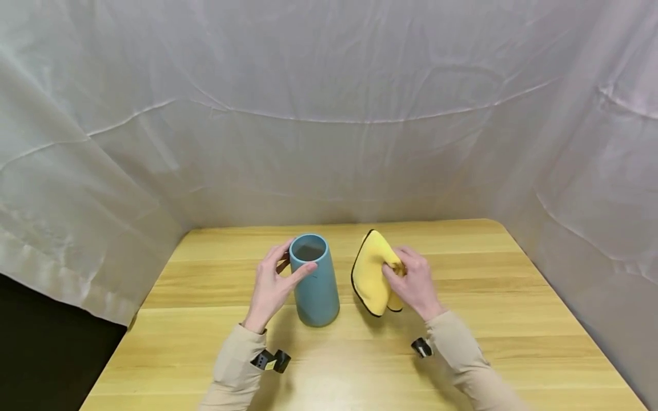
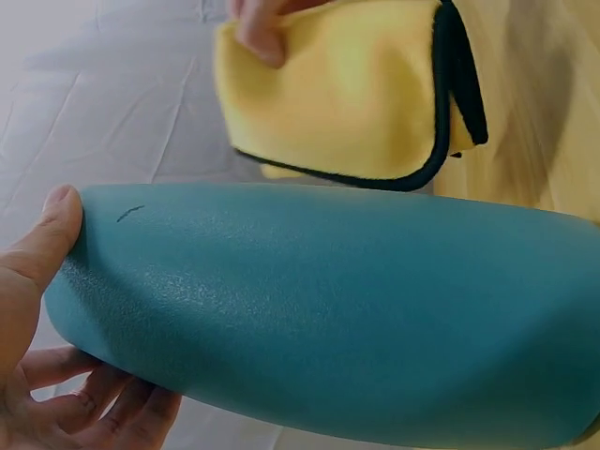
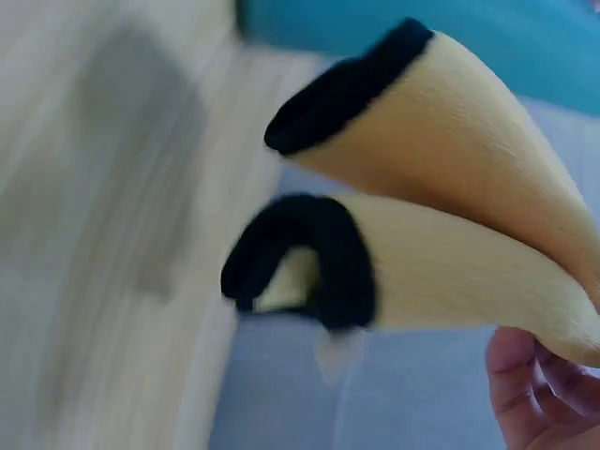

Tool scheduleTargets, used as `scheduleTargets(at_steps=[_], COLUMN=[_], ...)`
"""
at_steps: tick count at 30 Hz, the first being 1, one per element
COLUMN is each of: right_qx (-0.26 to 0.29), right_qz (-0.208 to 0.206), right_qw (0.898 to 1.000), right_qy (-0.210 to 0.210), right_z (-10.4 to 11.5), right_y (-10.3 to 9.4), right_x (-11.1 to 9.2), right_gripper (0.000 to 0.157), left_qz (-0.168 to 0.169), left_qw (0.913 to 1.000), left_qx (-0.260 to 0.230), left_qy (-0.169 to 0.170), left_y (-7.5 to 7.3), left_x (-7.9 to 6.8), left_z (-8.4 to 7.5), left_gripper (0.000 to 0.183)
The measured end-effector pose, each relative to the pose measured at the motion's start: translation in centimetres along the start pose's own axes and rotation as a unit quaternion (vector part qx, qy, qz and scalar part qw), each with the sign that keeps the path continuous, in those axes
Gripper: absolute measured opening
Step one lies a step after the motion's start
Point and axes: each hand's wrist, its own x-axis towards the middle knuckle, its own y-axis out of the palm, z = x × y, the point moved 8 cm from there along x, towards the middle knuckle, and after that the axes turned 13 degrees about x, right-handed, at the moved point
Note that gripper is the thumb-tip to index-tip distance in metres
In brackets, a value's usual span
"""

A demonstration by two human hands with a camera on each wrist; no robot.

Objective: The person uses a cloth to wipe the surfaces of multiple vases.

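A tall blue-teal vase (image 1: 317, 297), narrower at its open top, stands on the table. My left hand (image 1: 272, 286) grips it near the rim, thumb on the near side and fingers around the far left. A short dark mark (image 2: 130, 214) shows on the vase close to the thumb in the left wrist view. To the right, my right hand (image 1: 417, 284) pinches a folded yellow cloth (image 1: 371, 277) with black edging, held up beside the vase and apart from it. In the right wrist view the cloth (image 3: 469, 258) hangs in two folds from the fingertips.
The wooden table (image 1: 514, 342) reaches back to a pale grey fabric curtain (image 1: 329, 165) that also closes off both sides. A dark area (image 1: 46, 342) lies beyond the table's left edge. A small black device (image 1: 269, 361) sits on each wrist.
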Motion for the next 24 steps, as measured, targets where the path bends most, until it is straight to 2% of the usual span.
scheduleTargets(at_steps=[4, 8, 13, 16, 20, 24], right_qx=[0.029, 0.043, 0.059, 0.099, 0.200, 0.301], right_qz=[-0.026, -0.025, 0.006, 0.043, 0.089, 0.107], right_qw=[0.998, 0.995, 0.995, 0.992, 0.976, 0.946], right_qy=[-0.053, -0.084, -0.082, -0.067, -0.011, 0.054], right_z=[2.5, 4.4, 5.7, 5.8, 4.9, 3.8], right_y=[1.1, 2.7, 4.8, 5.8, 6.2, 6.4], right_x=[0.0, -0.1, -0.3, -0.5, -0.4, 0.0], right_gripper=[0.038, 0.047, 0.049, 0.049, 0.043, 0.037], left_qz=[-0.005, -0.015, -0.028, -0.030, -0.029, -0.029], left_qw=[1.0000, 0.9999, 0.9996, 0.9995, 0.9996, 0.9995], left_qx=[-0.002, -0.003, 0.003, 0.003, 0.001, 0.002], left_qy=[0.002, 0.001, 0.001, -0.001, -0.006, -0.009], left_y=[0.2, 0.2, 0.5, 0.7, 0.7, 0.6], left_x=[0.0, -0.1, -0.5, -0.6, -0.7, -0.6], left_z=[-0.1, -0.1, -0.2, -0.1, -0.1, -0.1], left_gripper=[0.057, 0.058, 0.061, 0.063, 0.063, 0.064])
